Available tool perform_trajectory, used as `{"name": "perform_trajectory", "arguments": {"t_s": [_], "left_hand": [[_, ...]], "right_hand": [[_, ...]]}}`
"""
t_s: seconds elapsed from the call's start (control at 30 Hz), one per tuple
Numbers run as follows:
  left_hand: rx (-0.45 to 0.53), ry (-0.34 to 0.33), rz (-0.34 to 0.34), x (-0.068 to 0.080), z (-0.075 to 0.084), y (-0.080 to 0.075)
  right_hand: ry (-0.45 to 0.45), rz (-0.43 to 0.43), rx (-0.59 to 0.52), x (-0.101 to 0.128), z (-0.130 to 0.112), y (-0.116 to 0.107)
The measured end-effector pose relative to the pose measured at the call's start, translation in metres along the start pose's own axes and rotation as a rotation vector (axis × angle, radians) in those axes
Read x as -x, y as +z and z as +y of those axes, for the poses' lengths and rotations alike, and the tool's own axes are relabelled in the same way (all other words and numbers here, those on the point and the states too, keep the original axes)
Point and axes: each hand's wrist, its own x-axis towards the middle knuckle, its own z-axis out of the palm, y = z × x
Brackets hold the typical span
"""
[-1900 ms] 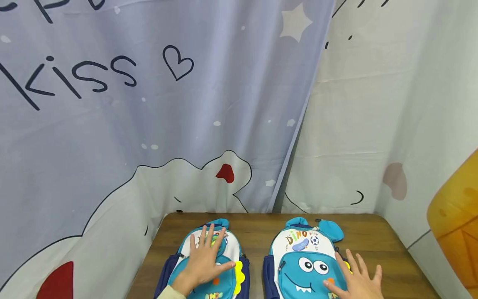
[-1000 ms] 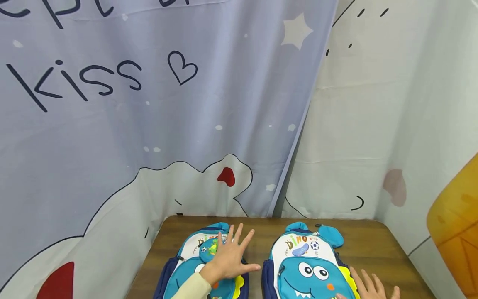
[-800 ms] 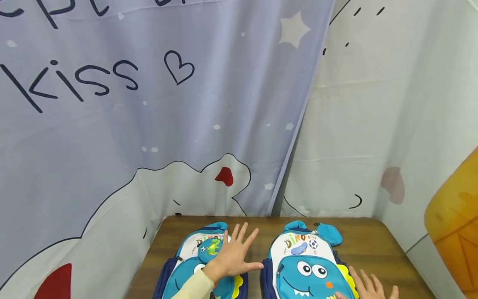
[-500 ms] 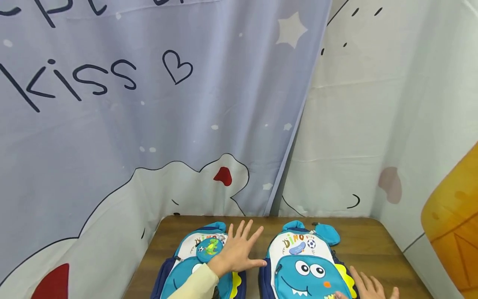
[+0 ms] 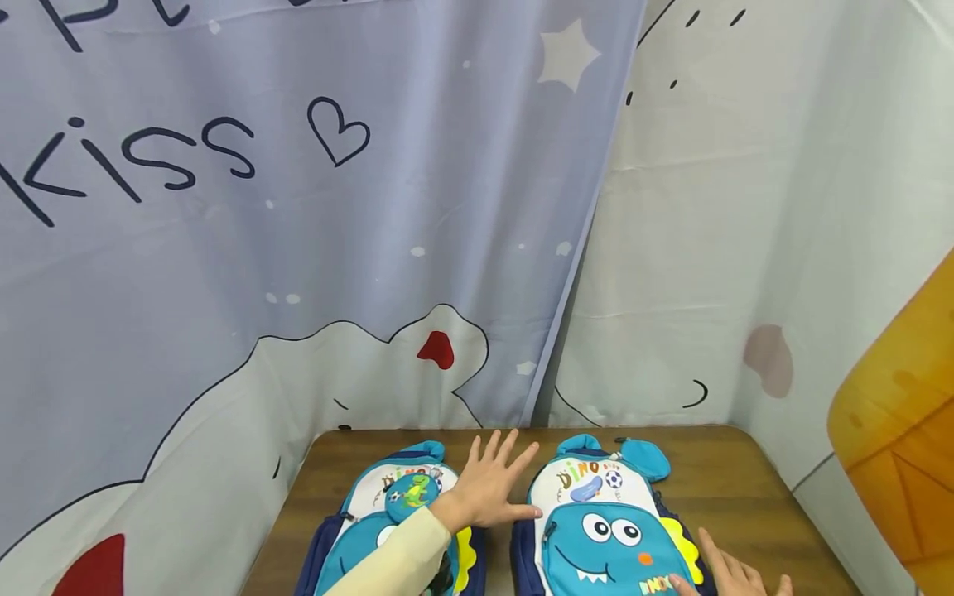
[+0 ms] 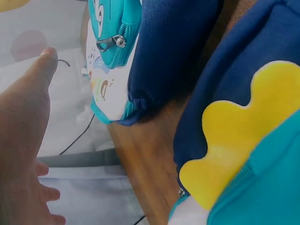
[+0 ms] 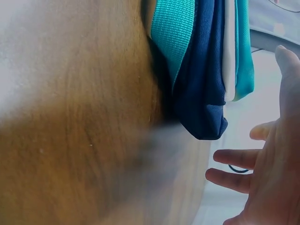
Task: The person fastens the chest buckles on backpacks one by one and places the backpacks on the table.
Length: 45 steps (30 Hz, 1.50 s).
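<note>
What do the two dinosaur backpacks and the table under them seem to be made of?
Left backpack and right backpack: matte woven fabric, likely polyester or nylon; the wrist views show fine weave, stitched seams and a metal zipper pull. The yellow spikes look like soft padded cloth. Table: brown wood-grain top, whether solid or laminate is unclear.

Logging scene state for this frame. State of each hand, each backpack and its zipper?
left hand: open, fingers spread, over the gap between the bags
right hand: open, fingers spread, at the right bag's lower right edge
left backpack: lying flat, face up
right backpack: lying flat, face up
right backpack front pocket zipper: closed as far as seen
table: bears both bags
</note>
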Motion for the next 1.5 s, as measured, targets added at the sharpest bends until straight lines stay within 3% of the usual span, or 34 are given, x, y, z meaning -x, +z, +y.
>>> {"name": "perform_trajectory", "arguments": {"t_s": [0.2, 0.3, 0.5, 0.73, 0.8, 1.0, 1.2, 1.5], "left_hand": [[0.024, 0.051, -0.015, -0.014, 0.004, 0.001], [0.047, 0.07, -0.025, -0.02, 0.006, 0.003], [0.077, 0.08, -0.052, -0.027, 0.011, 0.008], [0.121, 0.074, -0.106, -0.041, 0.017, 0.017], [0.135, 0.072, -0.118, -0.046, 0.018, 0.02], [0.167, 0.098, -0.124, -0.059, 0.027, 0.023], [0.23, 0.108, -0.142, -0.058, 0.035, 0.03], [0.193, 0.178, -0.11, -0.078, 0.06, 0.022]], "right_hand": [[0.121, -0.248, -0.078, -0.013, 0.0, -0.004], [0.145, -0.302, -0.111, -0.016, -0.001, -0.007], [0.153, -0.327, -0.137, -0.015, 0.001, -0.005], [0.233, -0.425, -0.403, -0.011, 0.014, 0.004], [0.249, -0.428, -0.43, -0.011, 0.015, 0.006], [0.262, -0.402, -0.423, -0.011, 0.014, 0.002], [0.28, -0.431, -0.455, -0.006, 0.017, 0.012], [0.303, -0.428, -0.481, -0.009, 0.007, -0.001]]}}
